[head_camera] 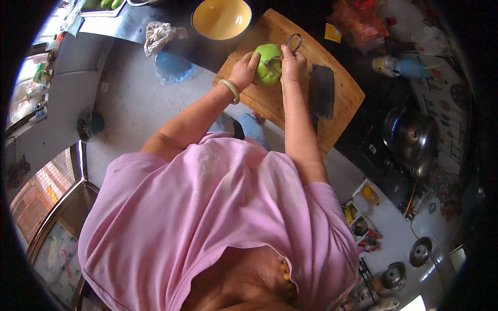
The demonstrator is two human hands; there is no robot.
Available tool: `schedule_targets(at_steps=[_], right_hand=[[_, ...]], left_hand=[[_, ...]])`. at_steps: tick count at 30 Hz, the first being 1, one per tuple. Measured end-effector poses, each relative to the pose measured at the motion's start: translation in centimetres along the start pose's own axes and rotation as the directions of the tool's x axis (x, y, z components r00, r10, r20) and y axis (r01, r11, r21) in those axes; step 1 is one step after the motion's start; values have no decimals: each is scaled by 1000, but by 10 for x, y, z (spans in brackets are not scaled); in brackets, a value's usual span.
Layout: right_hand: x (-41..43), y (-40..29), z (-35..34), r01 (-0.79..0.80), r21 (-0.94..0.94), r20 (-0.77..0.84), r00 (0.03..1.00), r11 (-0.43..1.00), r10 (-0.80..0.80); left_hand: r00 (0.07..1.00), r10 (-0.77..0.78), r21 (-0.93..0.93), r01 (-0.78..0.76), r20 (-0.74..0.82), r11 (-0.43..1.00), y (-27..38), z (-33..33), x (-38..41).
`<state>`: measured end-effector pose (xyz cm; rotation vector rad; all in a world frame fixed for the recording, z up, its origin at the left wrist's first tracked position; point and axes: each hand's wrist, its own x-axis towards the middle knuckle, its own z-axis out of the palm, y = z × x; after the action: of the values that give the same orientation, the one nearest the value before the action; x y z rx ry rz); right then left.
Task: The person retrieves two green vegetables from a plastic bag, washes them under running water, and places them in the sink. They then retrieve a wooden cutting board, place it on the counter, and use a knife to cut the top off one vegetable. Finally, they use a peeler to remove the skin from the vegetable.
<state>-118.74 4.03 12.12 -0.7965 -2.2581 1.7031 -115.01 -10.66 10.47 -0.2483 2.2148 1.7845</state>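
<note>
My left hand [243, 71] holds a round, light green fruit or vegetable [268, 50] above the wooden cutting board [344, 95]. My right hand [293, 66] grips a metal peeler [297, 40]; its looped handle end sticks up past the fingers and its blade end lies against the green skin. Just right of my right forearm, a dark-bladed cleaver [323, 87] rests flat on the board, its handle partly hidden by that arm. A yellow bowl with a dark rim [221, 19] stands beyond the board, to the left.
A crumpled cloth [157, 37] lies at the counter edge, above a blue plastic bag [175, 67]. Red plastic packaging [360, 23] and a bottle [385, 66] are at the right. A shiny metal pot [412, 140] stands farther right. Green vegetables [111, 4] fill a tray at top left.
</note>
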Motion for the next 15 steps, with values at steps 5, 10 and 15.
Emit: schedule_targets(at_steps=[5, 10, 15], right_hand=[[-4, 4, -1, 51, -82, -42, 998, 995, -54], [-5, 5, 0, 22, -8, -22, 1000, 1000, -22], [-14, -2, 4, 44, -126, -59, 997, 991, -52]], left_hand=[[1000, -23, 27, 23, 6, 999, 25, -9, -18], [894, 344, -31, -350, 287, 936, 23, -25, -26], [891, 438, 378, -450, 123, 809, 39, -10, -32]])
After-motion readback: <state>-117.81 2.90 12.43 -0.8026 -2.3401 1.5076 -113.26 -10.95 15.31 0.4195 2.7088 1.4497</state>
